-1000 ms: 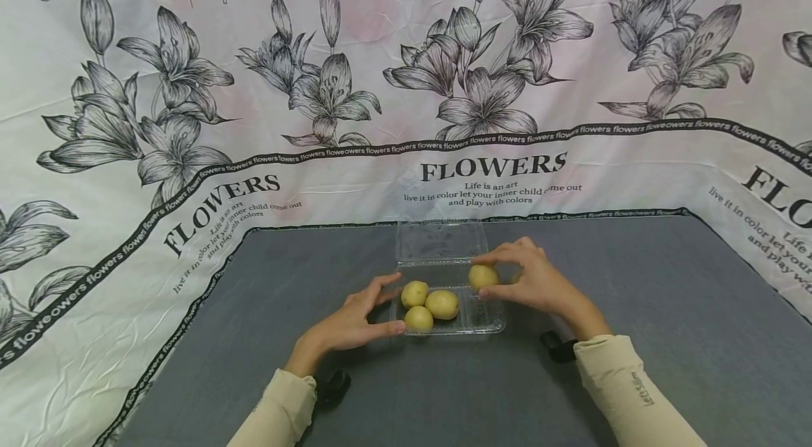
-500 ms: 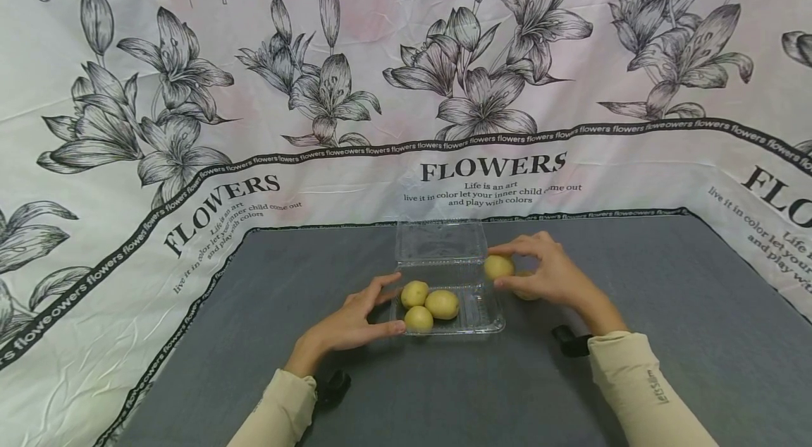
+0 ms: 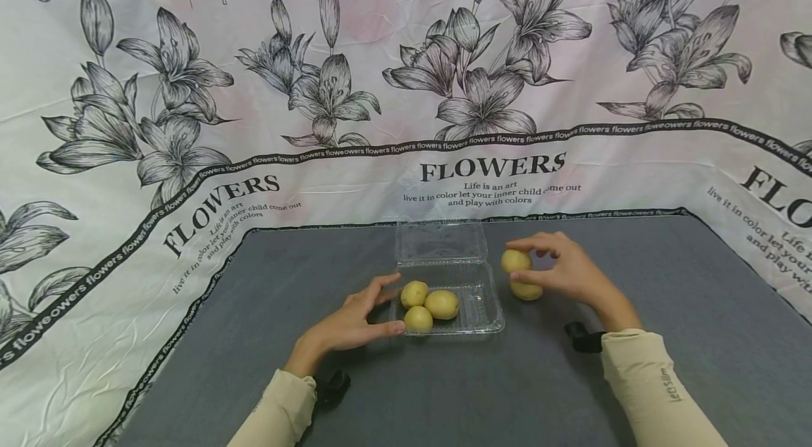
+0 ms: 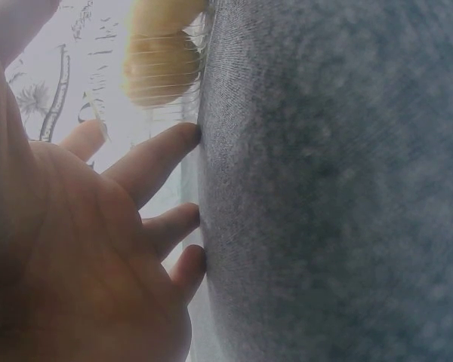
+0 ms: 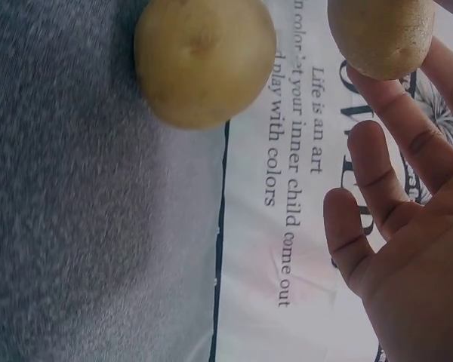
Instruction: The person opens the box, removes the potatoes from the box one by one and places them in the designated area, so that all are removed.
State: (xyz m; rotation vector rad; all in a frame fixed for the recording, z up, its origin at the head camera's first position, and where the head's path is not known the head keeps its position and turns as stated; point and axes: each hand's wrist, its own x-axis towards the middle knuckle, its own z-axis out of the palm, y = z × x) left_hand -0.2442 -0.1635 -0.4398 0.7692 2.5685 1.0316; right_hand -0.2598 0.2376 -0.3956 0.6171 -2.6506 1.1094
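Presently, the right hand [image 3: 564,274] holds a yellow potato [image 3: 517,260] in a pinch between thumb and fingers, raised beside the right wall of the clear plastic container [image 3: 480,313]. From the right wrist view, two lower fingers of this hand are extended and spread, away from the potato. Under the held one, another potato [image 3: 526,291] sits on the grey table [image 3: 444,390], outside the container and near its right side. In the head view these two potatoes overlap, but the right wrist view shows a gap between them, so they do not touch.

The left hand [image 3: 355,316] is loosely spread and has nothing in its grasp. It is placed at the left side of the container, with the thumb by the near left corner; whether it really presses the plastic, I cannot tell. In the left wrist view, several fingertips reach down to the table surface.

The container has its lid [image 3: 440,242] turned back toward the printed cloth [image 3: 355,186]. Inside, three potatoes [image 3: 442,304] are gathered closely in the left part, and the ribbed bottom is visible to their right. The cloth carries black flower drawings and the word "FLOWERS". Both sleeves [image 3: 660,390] of the person are cream-coloured
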